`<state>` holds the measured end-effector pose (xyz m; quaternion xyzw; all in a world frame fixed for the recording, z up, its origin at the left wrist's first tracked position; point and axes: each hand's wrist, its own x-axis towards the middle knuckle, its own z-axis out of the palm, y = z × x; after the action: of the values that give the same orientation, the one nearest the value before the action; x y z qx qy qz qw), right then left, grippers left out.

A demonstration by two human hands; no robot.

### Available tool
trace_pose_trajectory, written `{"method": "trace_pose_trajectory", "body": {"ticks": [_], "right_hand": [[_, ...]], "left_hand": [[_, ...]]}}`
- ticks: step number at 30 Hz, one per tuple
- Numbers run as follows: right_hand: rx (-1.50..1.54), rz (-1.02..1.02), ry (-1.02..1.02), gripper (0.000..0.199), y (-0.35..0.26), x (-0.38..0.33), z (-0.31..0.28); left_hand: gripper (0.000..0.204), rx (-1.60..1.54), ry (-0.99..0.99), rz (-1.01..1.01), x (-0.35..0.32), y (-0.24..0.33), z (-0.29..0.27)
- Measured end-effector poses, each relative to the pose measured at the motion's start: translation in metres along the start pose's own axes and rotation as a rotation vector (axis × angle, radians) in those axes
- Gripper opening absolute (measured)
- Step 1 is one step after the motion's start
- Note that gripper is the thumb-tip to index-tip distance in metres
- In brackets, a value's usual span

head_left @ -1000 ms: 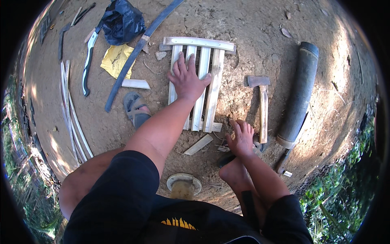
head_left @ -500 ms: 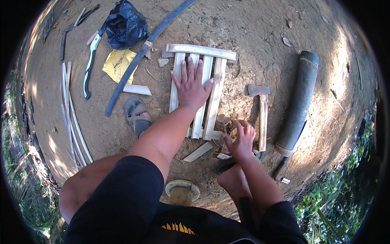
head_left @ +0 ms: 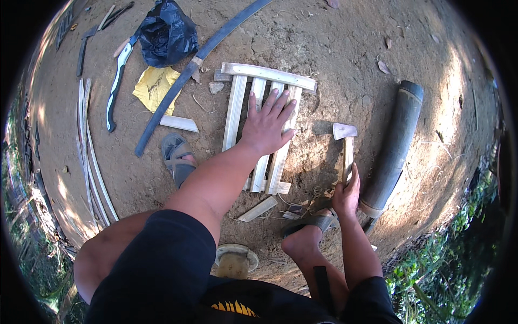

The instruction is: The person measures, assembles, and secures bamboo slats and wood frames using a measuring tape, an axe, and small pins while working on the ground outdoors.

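Note:
A slatted frame of pale split bamboo or wood lies on the dirt, its upright strips joined by a crosspiece at the far end and another at the near end. My left hand rests flat on its middle and right strips, fingers spread. To the right, my right hand is wrapped round the lower handle of a hatchet. The hatchet's head points away from me and its shadow falls on the ground to the left, so it looks slightly raised.
A thick dark bamboo section lies at the right. Leftward are a long dark strip, a yellow paper packet, a black plastic bag, a white-handled saw and thin split strips. Offcuts lie near my sandalled feet.
My right hand has moved right and closed on the hatchet's handle, and the hatchet has shifted. My left hand has slid a little right across the strips.

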<state>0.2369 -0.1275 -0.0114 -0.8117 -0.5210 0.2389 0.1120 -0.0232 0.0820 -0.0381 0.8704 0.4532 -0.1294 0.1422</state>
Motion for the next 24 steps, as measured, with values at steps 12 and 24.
{"method": "trace_pose_trajectory", "body": {"ticks": [12, 24], "right_hand": [[0.398, -0.066, -0.068, 0.050, -0.149, 0.078, 0.000], [-0.020, -0.022, -0.262, 0.047, -0.125, 0.097, 0.003]], "left_hand": [[0.076, -0.023, -0.006, -0.020, -0.001, 0.000, -0.003], [0.074, -0.045, 0.035, -0.014, 0.000, 0.000, -0.005]]}}
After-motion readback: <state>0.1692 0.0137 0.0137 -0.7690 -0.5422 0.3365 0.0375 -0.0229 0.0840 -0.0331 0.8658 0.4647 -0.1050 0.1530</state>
